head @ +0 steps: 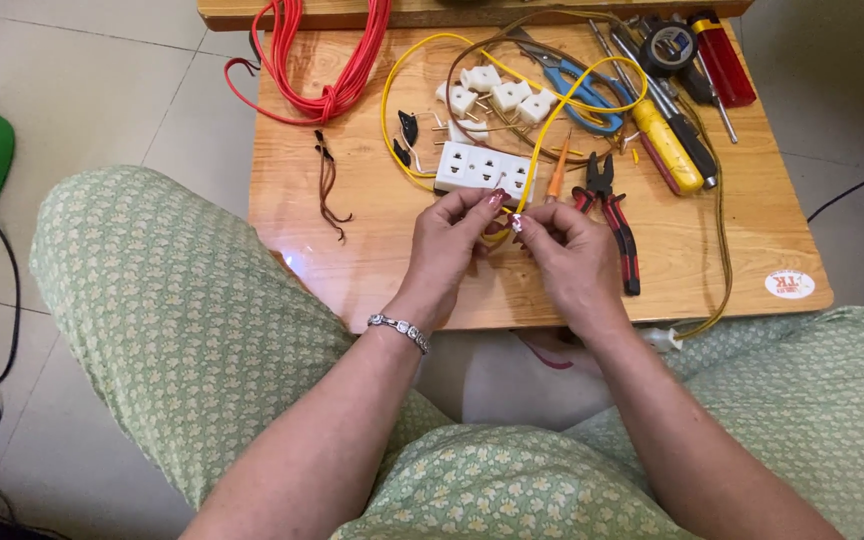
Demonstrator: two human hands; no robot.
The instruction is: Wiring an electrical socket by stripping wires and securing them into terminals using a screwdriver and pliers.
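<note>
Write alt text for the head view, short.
Two bare hands, left hand and right hand, pinch a yellow wire together over a small wooden table, just in front of a white socket strip. Red-handled pliers, a yellow screwdriver, blue scissors and a coil of red cable lie around.

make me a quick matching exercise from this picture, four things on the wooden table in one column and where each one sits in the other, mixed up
Things:
1. coiled red cable
2. white plastic socket block
3. red-and-black-handled pliers
4. round black tape roll

Places:
A. far right, among the tools
B. far left corner
C. right of the right hand
D. just beyond both hands' fingertips

Pairs: 1-B, 2-D, 3-C, 4-A
</note>
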